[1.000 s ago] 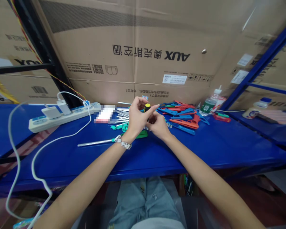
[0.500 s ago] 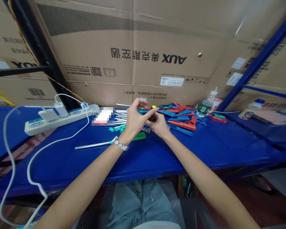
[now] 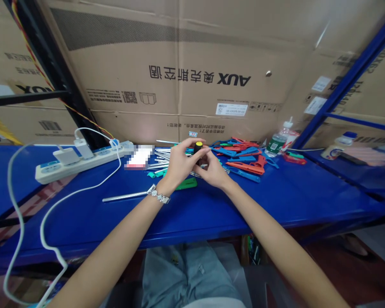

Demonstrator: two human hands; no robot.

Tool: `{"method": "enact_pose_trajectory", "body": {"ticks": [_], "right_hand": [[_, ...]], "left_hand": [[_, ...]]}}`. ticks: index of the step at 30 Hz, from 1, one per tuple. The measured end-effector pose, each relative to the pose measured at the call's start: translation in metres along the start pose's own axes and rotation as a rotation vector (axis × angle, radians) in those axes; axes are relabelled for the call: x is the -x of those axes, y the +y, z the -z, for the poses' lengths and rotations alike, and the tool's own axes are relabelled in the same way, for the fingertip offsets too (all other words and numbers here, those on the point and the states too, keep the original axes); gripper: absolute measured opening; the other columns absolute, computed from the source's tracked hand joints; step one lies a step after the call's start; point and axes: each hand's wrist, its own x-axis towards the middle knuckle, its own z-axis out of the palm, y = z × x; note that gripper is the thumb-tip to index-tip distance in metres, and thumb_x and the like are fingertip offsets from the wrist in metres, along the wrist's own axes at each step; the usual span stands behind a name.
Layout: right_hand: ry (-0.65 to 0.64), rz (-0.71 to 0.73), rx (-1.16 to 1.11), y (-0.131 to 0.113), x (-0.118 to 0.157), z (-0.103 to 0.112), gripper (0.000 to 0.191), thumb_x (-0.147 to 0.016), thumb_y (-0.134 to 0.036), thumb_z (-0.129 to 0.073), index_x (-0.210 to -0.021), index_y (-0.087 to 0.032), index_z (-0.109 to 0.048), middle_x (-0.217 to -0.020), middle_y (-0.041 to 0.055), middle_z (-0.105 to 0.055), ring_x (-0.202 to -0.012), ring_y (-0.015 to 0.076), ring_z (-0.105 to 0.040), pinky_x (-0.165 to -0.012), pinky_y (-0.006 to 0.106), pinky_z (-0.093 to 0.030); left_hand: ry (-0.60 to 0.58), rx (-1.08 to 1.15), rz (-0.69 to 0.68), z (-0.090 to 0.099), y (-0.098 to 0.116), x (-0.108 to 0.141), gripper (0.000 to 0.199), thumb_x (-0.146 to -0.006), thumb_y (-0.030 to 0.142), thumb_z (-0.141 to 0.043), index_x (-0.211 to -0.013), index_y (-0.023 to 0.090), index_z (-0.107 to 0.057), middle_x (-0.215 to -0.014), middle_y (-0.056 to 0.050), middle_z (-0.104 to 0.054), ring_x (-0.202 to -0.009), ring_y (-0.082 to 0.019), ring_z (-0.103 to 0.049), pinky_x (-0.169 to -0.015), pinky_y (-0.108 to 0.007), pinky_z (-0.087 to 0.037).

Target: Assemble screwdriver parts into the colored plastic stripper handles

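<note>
In the head view my left hand curls around a screwdriver, which stands upright with its black handle and yellow end on top. Close against it, my right hand is closed, thumb and fingers pinched low near the tool. A bit of shiny metal shows between the hands, but what the right fingers grip is mostly hidden. Below the hands lies a green plastic piece. Metal rods and small teal pieces lie left of my left hand.
Red clips and blue clips are heaped at right, before a bottle with a green label. A power strip with a white cable sits at left, a single rod nearer me. Cardboard walls the back.
The screwdriver has gone from tilted to upright between my hands, its handle now plainer to see. My left fingers have lowered and curled around it, and the right hand has shifted slightly.
</note>
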Motion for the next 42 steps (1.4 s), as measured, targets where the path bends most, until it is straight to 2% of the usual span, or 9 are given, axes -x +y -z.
{"method": "enact_pose_trajectory", "body": {"ticks": [6, 12, 15, 19, 23, 30, 36, 39, 42], "right_hand": [[-0.207, -0.114, -0.067, -0.005, -0.001, 0.013, 0.038, -0.087, -0.058, -0.066, -0.093, -0.021, -0.064, -0.073, 0.0003, -0.060, -0.054, 0.0134, -0.049, -0.047, 0.028, -0.043], [0.029, -0.062, 0.038, 0.011, -0.004, -0.006, 0.042, -0.073, -0.053, -0.078, -0.069, -0.022, -0.049, -0.062, -0.0030, -0.051, -0.061, 0.0144, -0.049, -0.058, 0.029, -0.042], [0.086, -0.085, 0.034, 0.010, -0.002, -0.010, 0.040, -0.074, -0.052, -0.078, -0.074, -0.023, -0.050, -0.062, -0.0036, -0.050, -0.057, 0.0144, -0.048, -0.053, 0.029, -0.040], [-0.043, -0.107, -0.098, -0.002, 0.000, 0.000, 0.046, -0.077, -0.056, -0.078, -0.100, -0.023, -0.057, -0.068, -0.0033, -0.057, -0.054, 0.0148, -0.053, -0.050, 0.029, -0.044], [-0.209, -0.134, -0.143, -0.009, -0.001, 0.008, 0.045, -0.080, -0.063, -0.073, -0.092, -0.021, -0.062, -0.072, 0.0006, -0.066, -0.054, 0.0140, -0.055, -0.050, 0.029, -0.046], [-0.094, -0.165, -0.150, 0.002, 0.002, -0.015, 0.044, -0.075, -0.060, -0.078, -0.082, -0.021, -0.060, -0.066, -0.0001, -0.066, -0.050, 0.0143, -0.056, -0.047, 0.029, -0.047], [-0.141, -0.128, -0.123, -0.004, 0.005, -0.005, 0.048, -0.081, -0.053, -0.078, -0.114, -0.023, -0.062, -0.070, -0.0026, -0.064, -0.051, 0.0151, -0.060, -0.047, 0.028, -0.047], [-0.223, -0.118, -0.121, -0.009, 0.003, 0.006, 0.040, -0.087, -0.059, -0.069, -0.096, -0.021, -0.066, -0.070, -0.0002, -0.065, -0.054, 0.0157, -0.061, -0.046, 0.027, -0.044], [-0.206, -0.128, -0.107, -0.008, -0.001, 0.007, 0.043, -0.083, -0.063, -0.071, -0.080, -0.020, -0.063, -0.062, -0.0012, -0.062, -0.053, 0.0151, -0.058, -0.048, 0.027, -0.043]], "left_hand": [[-0.177, 0.067, -0.026, 0.010, -0.003, 0.001, 0.027, -0.103, 0.037, -0.053, -0.126, 0.025, -0.063, -0.130, -0.011, -0.071, -0.122, -0.022, -0.066, -0.105, -0.040, -0.051], [0.136, 0.005, 0.036, -0.001, -0.002, 0.002, 0.041, -0.073, 0.047, -0.089, -0.092, 0.023, -0.062, -0.091, -0.004, -0.073, -0.088, -0.020, -0.070, -0.084, -0.036, -0.057], [0.147, 0.003, 0.041, -0.003, -0.001, 0.001, 0.035, -0.076, 0.047, -0.086, -0.084, 0.022, -0.062, -0.082, -0.002, -0.071, -0.079, -0.018, -0.068, -0.078, -0.034, -0.057], [-0.126, 0.036, -0.006, 0.013, 0.003, -0.004, 0.019, -0.095, 0.042, -0.064, -0.094, 0.024, -0.071, -0.093, -0.005, -0.076, -0.088, -0.019, -0.072, -0.082, -0.033, -0.057], [-0.373, 0.055, 0.006, 0.031, 0.005, -0.007, 0.026, -0.101, 0.042, -0.052, -0.105, 0.028, -0.074, -0.107, -0.006, -0.077, -0.097, -0.021, -0.072, -0.079, -0.032, -0.058], [0.090, 0.028, 0.095, 0.009, 0.000, -0.001, 0.035, -0.074, 0.044, -0.088, -0.090, 0.021, -0.068, -0.081, -0.003, -0.072, -0.074, -0.017, -0.067, -0.066, -0.030, -0.053], [-0.157, 0.124, 0.151, 0.006, 0.006, 0.000, 0.039, -0.097, 0.052, -0.061, -0.113, 0.019, -0.073, -0.103, -0.009, -0.078, -0.063, -0.013, -0.064, -0.055, -0.025, -0.050], [-0.291, 0.169, 0.198, 0.012, 0.005, -0.001, 0.049, -0.102, 0.056, -0.048, -0.133, 0.022, -0.062, -0.119, -0.013, -0.075, -0.057, -0.012, -0.062, -0.048, -0.025, -0.048], [-0.195, 0.100, 0.124, 0.013, 0.001, -0.002, 0.045, -0.100, 0.054, -0.054, -0.130, 0.021, -0.063, -0.116, -0.012, -0.075, -0.083, -0.017, -0.071, -0.069, -0.028, -0.056]]}}
